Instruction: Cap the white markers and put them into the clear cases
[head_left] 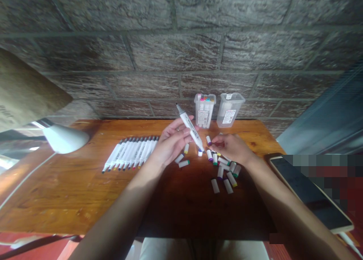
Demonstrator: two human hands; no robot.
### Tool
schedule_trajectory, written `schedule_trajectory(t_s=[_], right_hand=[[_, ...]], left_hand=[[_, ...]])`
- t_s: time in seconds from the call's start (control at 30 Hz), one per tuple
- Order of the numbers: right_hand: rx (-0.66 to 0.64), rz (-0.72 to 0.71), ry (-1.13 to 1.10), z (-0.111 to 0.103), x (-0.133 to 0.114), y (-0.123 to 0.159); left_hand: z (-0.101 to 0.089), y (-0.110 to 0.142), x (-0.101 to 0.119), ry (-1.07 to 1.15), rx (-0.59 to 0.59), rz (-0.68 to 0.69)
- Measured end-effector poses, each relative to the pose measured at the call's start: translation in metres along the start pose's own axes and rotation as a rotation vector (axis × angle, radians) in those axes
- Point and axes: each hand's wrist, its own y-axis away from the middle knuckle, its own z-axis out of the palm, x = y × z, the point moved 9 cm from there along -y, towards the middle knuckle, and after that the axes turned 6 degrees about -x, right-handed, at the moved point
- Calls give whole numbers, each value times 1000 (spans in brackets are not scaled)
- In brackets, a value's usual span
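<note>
A white marker (190,126) without caps sits in my left hand (176,139), slanting with its dark upper tip toward the wall. Its lower tip points down at a small cap (200,152) with a blue end. My right hand (231,147) has its fingers pinched together at a white marker cap (209,140) with a purple end. Below and beside that hand lie several loose caps (220,172) with coloured ends. A few more caps (184,164) lie just right of my left wrist. Left of this wrist, several uncapped markers (130,153) lie side by side in a row.
Against the brick wall stand a clear plastic box (205,112) holding markers and another clear box (230,110). A lamp (64,138) with a brown shade occupies the left of the wooden table (70,192). A phone (309,192) with a cable lies at the right.
</note>
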Motion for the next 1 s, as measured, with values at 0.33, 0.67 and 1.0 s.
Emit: schedule_trajectory(t_s=[0.33, 0.67, 1.0], right_hand=[[27, -10, -139, -4, -3, -2], [202, 343, 125, -37, 60, -1], [69, 280, 36, -24, 49, 0]], left_hand=[[0, -2, 1, 53, -22, 9], [-1, -2, 0, 79, -12, -4], [-2, -3, 1, 77, -4, -2]])
